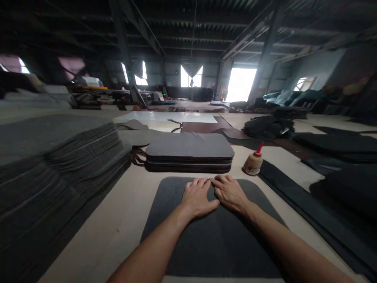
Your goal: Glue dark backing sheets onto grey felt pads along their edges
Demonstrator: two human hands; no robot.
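Dark panel: flat on the pale tabletop, rounded corners, most of it between the hands and the person's body.
Long axis: looks side to side; view too slanted to be sure.
Flank stack, grey sheets: tall, along the person's left.
Dark strip: lying lengthwise, right of the panel.
Left hand: palm down on the panel, thumb spread apart from fingers, reaching right.
Right hand: on the panel, fingers bent; can't tell if anything's pinched.
Key relation: fingers of both hands almost meet at the middle of the panel's far edge; neither hand clearly nearer to it.
Bottle, red nozzle: upright, beyond the panel's far right corner, right hand nearer.
Panel stack: straight ahead of the fingers, just past the far edge, long side crosswise.
Black bundle: farther, right.
White sheet: beyond the panel stack.
Doorway: far back, glaring.
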